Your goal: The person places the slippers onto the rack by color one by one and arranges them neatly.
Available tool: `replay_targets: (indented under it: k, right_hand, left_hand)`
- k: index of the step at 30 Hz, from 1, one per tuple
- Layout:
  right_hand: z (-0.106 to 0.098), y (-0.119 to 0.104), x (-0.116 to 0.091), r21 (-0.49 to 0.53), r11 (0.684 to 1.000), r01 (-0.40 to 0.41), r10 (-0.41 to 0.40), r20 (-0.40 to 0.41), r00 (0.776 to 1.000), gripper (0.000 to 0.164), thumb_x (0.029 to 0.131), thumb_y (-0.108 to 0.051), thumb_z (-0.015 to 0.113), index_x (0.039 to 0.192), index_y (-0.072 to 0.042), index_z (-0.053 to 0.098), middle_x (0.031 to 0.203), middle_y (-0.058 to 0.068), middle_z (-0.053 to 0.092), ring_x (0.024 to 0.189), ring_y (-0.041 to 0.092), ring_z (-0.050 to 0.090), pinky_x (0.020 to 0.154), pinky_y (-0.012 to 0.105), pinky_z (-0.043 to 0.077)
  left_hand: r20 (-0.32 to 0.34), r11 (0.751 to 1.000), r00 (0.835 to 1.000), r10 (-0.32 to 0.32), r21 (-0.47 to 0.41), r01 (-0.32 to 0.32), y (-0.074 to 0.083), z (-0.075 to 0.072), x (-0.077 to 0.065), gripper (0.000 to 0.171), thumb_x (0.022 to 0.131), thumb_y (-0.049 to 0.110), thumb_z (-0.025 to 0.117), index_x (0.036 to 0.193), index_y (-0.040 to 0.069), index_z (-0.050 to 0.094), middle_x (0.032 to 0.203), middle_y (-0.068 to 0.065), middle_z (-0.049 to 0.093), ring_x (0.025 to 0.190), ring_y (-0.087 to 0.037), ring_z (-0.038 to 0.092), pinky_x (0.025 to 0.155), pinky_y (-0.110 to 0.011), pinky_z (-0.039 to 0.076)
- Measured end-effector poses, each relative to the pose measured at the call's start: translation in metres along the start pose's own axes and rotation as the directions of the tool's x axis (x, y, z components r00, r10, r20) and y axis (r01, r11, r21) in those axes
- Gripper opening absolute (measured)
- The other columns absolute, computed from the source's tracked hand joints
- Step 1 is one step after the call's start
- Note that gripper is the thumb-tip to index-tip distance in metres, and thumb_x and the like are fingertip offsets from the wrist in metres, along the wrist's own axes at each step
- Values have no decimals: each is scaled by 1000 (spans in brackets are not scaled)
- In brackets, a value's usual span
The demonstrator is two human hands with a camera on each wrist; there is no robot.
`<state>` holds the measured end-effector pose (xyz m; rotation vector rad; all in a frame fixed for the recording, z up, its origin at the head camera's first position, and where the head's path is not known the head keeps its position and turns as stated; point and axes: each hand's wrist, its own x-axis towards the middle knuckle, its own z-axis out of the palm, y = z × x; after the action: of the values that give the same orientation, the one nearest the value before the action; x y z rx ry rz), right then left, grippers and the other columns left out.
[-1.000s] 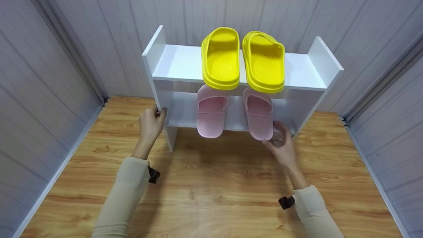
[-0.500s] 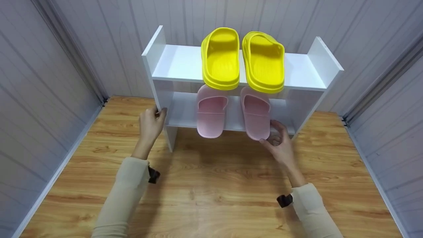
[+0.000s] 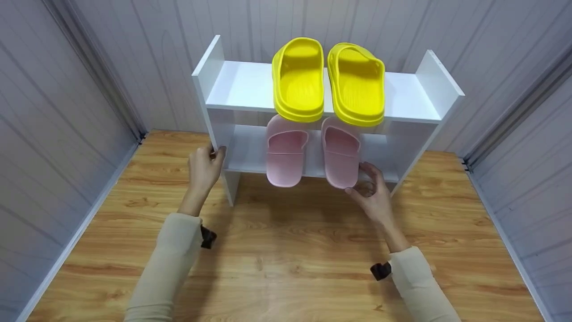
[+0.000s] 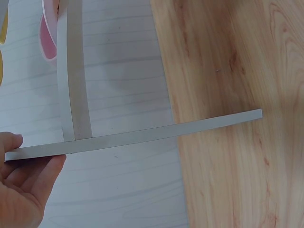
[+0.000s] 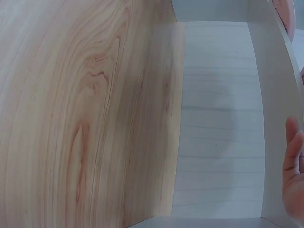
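Observation:
A white two-tier shoe rack (image 3: 241, 82) stands against the back wall. My left hand (image 3: 203, 170) grips the front edge of its left side panel, thumb and fingers on opposite faces in the left wrist view. On the lower shelf are two pink slippers, toes overhanging the front. My right hand (image 3: 375, 197) holds the right pink slipper (image 3: 342, 167) by its toe, thumb at the tip and fingers along the right side. The left pink slipper (image 3: 285, 167) lies beside it, a small gap between. In the right wrist view only part of the right hand (image 5: 294, 175) shows.
Two yellow slippers, a left one (image 3: 299, 89) and a right one (image 3: 359, 91), sit on the upper shelf above the pink pair, heels partly over the edge. Wood-patterned floor (image 3: 286, 259) spreads in front. Pale panel walls (image 3: 58, 134) enclose both sides and the back.
My right hand has slid the right pink slipper leftward along the lower shelf, closer to the left pink one. The left hand has stayed on the side panel.

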<state>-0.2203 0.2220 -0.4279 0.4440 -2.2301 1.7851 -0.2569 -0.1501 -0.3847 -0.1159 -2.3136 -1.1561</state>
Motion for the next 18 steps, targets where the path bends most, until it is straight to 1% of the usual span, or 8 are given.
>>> replay_targets:
  k: [4,10,14,16,18]
  right_hand:
    - [0,0,1,0,1000,-1,1,4,1000,70,74,-1,69,131,2,28,134,14,34,88,28,54,71,32,47]
    - [0,-2,1,-25,1000,4,-5,-16,1000,68,75,0,68,131,2,30,132,16,37,89,28,54,74,31,46]
    - [-4,-3,-1,-29,1000,-3,2,-30,1000,65,75,0,67,130,2,32,131,17,39,88,26,54,77,34,43]
    - [-7,-2,-2,-28,1000,-4,3,-34,999,64,75,0,67,130,2,33,130,17,40,86,23,54,75,32,42]
    - [-12,-3,-4,-49,999,16,-17,-31,999,62,76,-1,66,129,3,34,128,18,41,83,21,54,72,28,44]
  left_hand:
    - [-2,1000,1000,-3,0,3,0,0,0,22,83,4,54,96,-14,60,91,-28,60,80,-35,60,64,-42,50]
    - [-2,1000,1000,-11,-14,11,0,0,0,23,83,4,54,97,-14,59,93,-28,59,81,-36,60,64,-41,50]
    - [-2,1000,1000,-10,-23,10,-1,0,0,23,84,4,54,97,-14,59,93,-29,59,81,-36,60,64,-41,50]
    - [-4,1000,1000,-8,-23,8,-1,0,0,23,84,4,54,97,-14,60,93,-28,59,81,-35,60,64,-40,50]
    - [1,1000,1000,-13,-21,13,-1,0,0,23,84,5,54,97,-13,60,93,-28,59,81,-35,60,64,-40,50]
